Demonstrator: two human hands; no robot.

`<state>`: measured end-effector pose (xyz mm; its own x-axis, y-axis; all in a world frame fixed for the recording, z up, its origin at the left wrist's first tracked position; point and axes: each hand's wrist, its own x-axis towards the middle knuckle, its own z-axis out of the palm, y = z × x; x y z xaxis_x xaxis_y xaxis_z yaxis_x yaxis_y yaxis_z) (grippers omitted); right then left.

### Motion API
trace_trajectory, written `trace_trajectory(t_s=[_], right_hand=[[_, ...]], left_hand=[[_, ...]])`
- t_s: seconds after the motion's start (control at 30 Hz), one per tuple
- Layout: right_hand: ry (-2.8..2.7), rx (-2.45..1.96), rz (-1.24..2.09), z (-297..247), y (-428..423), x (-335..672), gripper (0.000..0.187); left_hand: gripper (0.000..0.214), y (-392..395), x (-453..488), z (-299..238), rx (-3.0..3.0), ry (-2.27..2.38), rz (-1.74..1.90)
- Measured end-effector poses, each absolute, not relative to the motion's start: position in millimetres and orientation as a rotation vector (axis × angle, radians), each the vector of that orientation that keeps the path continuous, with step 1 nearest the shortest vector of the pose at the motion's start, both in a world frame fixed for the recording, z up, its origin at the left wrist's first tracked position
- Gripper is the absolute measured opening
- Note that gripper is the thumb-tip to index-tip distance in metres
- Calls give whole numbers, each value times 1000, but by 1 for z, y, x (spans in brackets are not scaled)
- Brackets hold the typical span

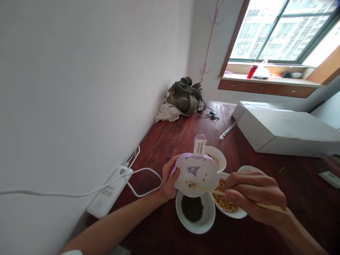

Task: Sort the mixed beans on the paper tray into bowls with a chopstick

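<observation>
- While the left hand (170,180) grips the lilac-rimmed white cartoon-printed dish (209,171) by its left edge, thumb in front, it is tilted
- Right hand (256,194): fingers closed around pale wooden chopsticks (209,190), tips against the dish's inner face
- Round white bowl (207,220) of dark-green beans (192,209): near side of dish
- Tan beans (225,202): right of dish

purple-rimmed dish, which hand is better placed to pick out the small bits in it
The right hand, most likely: it holds the chopsticks, their tips inside the purple-rimmed dish by the small bits. The left hand is taken up gripping the dish's side.
</observation>
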<state>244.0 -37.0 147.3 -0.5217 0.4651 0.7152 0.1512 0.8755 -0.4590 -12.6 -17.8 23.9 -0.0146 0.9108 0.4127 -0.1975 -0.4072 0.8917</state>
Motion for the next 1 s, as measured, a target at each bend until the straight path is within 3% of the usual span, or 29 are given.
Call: trace_trajectory(t_s=[0.47,1.0], right_hand=[[-2172,-411,389,154,-33,241,22],[-2112,-345,572,149,-28,246,34]], left_hand=[[52,-20,-8,31,1236,753,1591],[55,-19,-10,26,1385,798,1553]])
